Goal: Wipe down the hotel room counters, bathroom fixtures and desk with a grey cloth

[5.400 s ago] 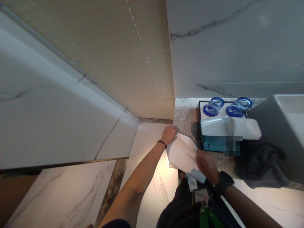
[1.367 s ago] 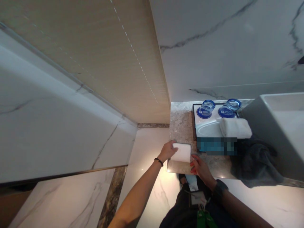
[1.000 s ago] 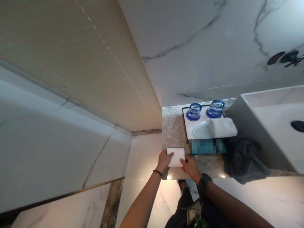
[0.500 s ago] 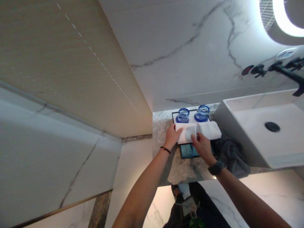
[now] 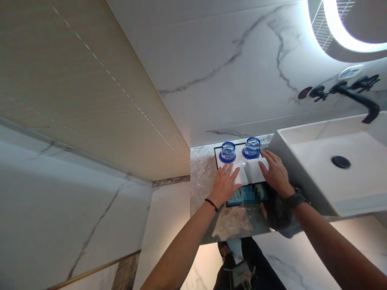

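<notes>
A folded white towel (image 5: 255,171) lies across a dark-edged white tray (image 5: 215,155) on the stone counter. My left hand (image 5: 223,185) rests on the towel's left end, its fingers spread and lying flat. Around the right end is my right hand (image 5: 276,173), thumb on top and fingers at the far edge, with the towel between them. Behind the towel, two upturned glasses (image 5: 228,149) (image 5: 253,144) sit on round blue coasters (image 5: 227,158). In front is a flat, dark-edged thing with a shiny teal face (image 5: 240,197), partly blurred out.
A white basin (image 5: 305,177) with a black drain (image 5: 341,162) stands to the right, below a black wall tap (image 5: 359,98). Dark grey cloth (image 5: 282,221) lies between basin and counter edge. A beige blind (image 5: 99,104) and a lit mirror (image 5: 335,28) flank the marble wall.
My right hand has left its pinch near the towel's middle and moved to the right end. My left hand has shifted onto the towel and its fingers have spread. The view has moved slightly.
</notes>
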